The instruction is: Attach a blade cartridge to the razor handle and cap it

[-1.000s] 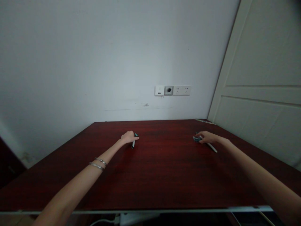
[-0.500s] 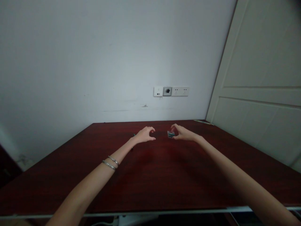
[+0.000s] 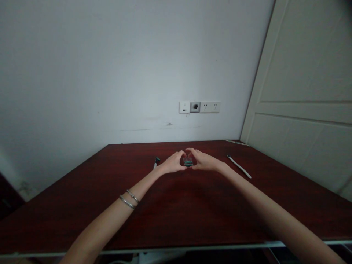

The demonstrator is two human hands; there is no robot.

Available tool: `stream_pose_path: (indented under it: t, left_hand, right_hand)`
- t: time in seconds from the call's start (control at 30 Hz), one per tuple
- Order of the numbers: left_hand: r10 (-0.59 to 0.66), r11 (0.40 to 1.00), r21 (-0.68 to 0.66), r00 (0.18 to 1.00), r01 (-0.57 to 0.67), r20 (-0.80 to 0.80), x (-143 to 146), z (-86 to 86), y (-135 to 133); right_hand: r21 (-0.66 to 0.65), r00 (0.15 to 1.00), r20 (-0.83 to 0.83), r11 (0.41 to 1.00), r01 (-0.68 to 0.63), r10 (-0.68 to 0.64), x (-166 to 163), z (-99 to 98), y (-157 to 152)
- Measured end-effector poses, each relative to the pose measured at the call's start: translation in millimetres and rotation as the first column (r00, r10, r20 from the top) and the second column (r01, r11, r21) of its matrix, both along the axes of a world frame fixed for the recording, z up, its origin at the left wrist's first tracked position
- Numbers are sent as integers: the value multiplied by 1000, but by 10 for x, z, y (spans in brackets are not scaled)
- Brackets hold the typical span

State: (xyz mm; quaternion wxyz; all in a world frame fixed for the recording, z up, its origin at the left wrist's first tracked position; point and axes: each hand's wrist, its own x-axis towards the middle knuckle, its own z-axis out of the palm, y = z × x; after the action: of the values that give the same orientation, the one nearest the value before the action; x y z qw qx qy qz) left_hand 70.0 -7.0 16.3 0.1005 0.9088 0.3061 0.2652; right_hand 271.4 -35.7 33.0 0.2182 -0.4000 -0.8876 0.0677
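Observation:
A small clear case [image 3: 188,161] with dark green contents sits between my hands above the table; what is inside is too small to name. My right hand [image 3: 202,160] curves round its right side, with thumb and fingers on it. From the left, my left hand [image 3: 173,162] closes on the same case, thumb at the lower edge and fingers at the upper. Just behind my left wrist lies a razor [image 3: 157,160] with a dark green head and pale handle, its lower part hidden by the arm.
The dark red wooden table [image 3: 170,220] reaches back to a white wall with sockets [image 3: 210,107]. Beyond my right forearm lies a slim white stick-like thing [image 3: 239,167] with a dark tip. A pale panelled door [image 3: 302,121] stands along the right side.
My right hand has brought the case left and my left hand has come in to meet it. The razor and the white stick-like thing now show beside my arms.

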Motion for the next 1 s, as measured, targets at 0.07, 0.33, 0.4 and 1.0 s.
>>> stream_pose_path:
  t: [0.07,0.33,0.4,1.0]
  left_hand:
    - [8,1000,-6,1000,-8,16,-10,-16,5]
    - [126,986,-106,992,-125,3,-214,-168,177]
    - [162,975,-150,987,-161,-12,-298,-219,237]
    - [267,925,-245,956,-290,-122,-530,-419,393]
  right_hand:
    - [-3,1000,-11,1000,-2,2,4,-12,2]
    - [32,962,50,963,266,-268,435,-67,136]
    - [39,893,124,901,432,-433,669,-96,197]
    - [-104,472,336,466,879,-815,1825,-437,135]
